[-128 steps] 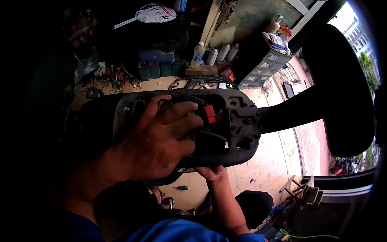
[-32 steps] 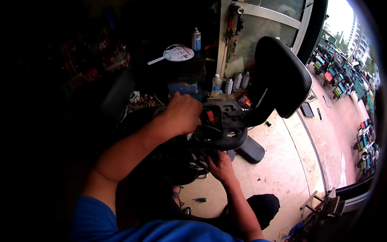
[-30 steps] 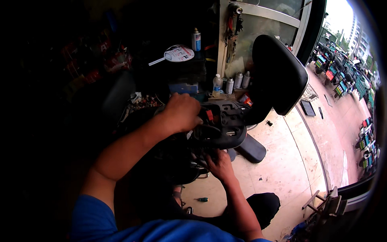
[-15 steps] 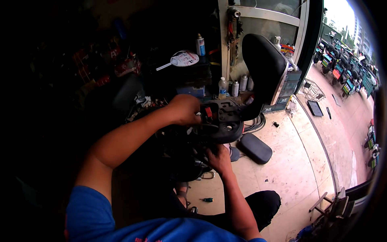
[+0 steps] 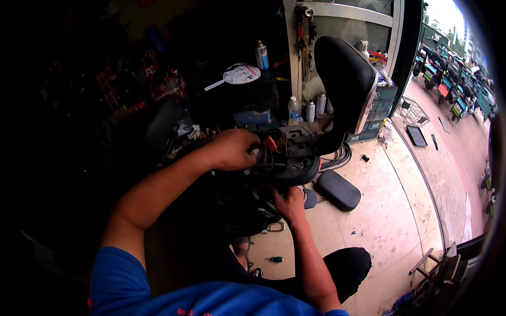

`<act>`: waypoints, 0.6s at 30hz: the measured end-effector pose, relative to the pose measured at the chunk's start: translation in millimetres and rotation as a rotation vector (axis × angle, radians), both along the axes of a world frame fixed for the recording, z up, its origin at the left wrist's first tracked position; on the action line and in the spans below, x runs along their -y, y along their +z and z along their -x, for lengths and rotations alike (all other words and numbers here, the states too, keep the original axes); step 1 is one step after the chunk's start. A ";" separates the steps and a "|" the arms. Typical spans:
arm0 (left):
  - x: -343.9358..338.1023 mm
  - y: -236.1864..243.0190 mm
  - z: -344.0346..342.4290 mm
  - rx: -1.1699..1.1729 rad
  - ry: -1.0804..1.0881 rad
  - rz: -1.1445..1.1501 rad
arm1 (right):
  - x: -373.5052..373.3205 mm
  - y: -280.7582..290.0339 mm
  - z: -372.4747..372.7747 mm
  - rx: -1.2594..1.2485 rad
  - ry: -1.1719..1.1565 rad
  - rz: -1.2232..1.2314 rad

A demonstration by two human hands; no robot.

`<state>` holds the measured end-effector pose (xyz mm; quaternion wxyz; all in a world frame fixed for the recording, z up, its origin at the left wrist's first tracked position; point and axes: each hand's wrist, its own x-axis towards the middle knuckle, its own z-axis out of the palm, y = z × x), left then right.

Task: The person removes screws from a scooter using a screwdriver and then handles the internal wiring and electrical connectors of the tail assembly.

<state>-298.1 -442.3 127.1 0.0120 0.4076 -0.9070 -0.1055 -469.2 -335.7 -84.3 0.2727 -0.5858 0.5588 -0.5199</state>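
A scooter's dark rear body with a black rear rack (image 5: 301, 167) stands in front of me, and a tall black padded backrest (image 5: 345, 79) rises behind the rack. My left hand (image 5: 232, 149) reaches over the body from the left, its fingers curled down beside a red connector (image 5: 270, 143). Whatever those fingers grip is hidden. Below the rack, my right hand (image 5: 290, 204) is bent against the scooter's near side, its fingers closed and partly hidden in dark parts. What it holds cannot be made out.
A black pad (image 5: 338, 189) and coiled cable (image 5: 338, 157) lie on the tiled floor. A small screwdriver (image 5: 276, 259) lies near my foot. Spray cans (image 5: 311, 111), a plastic bottle (image 5: 293, 110) and a hand fan (image 5: 242, 73) stand or lie behind. Outside are a wire basket (image 5: 415, 111) and parked scooters.
My left hand has shifted slightly, and its fingers are curled more tightly beside the red connector, which now sits tilted. My right hand stays nearly in place. The whole view has moved a little.
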 end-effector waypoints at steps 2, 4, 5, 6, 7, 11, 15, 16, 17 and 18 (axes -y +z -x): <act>3.8 -0.4 3.0 -0.011 -0.010 -0.031 | 4.5 -13.0 -0.2 -0.009 -0.012 0.027; 8.1 0.1 -4.0 -0.074 0.012 -0.165 | 6.0 -15.2 -8.0 0.017 -0.004 0.048; 10.5 0.8 -6.2 -0.107 0.022 -0.232 | 5.4 -16.2 -9.4 0.031 0.001 0.044; 10.4 6.1 -4.9 -0.115 0.074 -0.354 | 5.0 -16.3 -10.1 0.044 0.005 0.039; 8.4 15.0 -1.8 -0.123 0.126 -0.476 | 4.6 -16.3 -10.1 0.057 0.008 0.035; 22.7 16.6 -3.3 -0.117 0.121 -0.562 | 2.0 -13.8 -10.5 0.041 0.033 -0.037; 27.3 17.6 0.8 -0.083 0.101 -0.524 | -4.4 -3.8 -11.0 -0.015 0.017 -0.035; 27.7 15.0 1.0 -0.089 0.070 -0.489 | -5.4 -1.9 -10.8 -0.035 0.018 -0.033; 27.8 12.6 1.1 -0.094 0.040 -0.453 | -5.0 -3.5 -11.1 -0.008 0.041 -0.048; 27.6 10.5 3.2 -0.079 0.032 -0.396 | -4.2 -4.8 -10.6 0.017 0.063 -0.063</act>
